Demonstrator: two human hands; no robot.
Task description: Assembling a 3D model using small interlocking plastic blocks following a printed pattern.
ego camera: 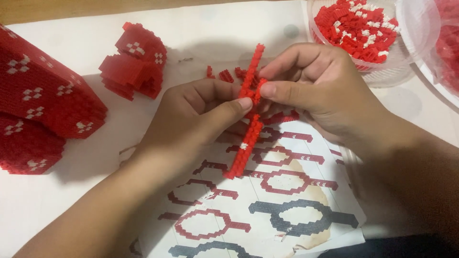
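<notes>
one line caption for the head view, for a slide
Both hands, left hand and right hand, pinch a long red brick strip above a printed pattern sheet.

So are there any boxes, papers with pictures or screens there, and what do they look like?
Instruction sheet: flat on the table under both hands, white paper printed with rows of red and dark blue-grey brick loop diagrams, a brownish stain in the middle.
Clear plastic bowl: top right, round, holding small red and white bricks.
Second clear bowl: far right edge, partly cut off, red bricks inside.
No screens or boxes.
</notes>
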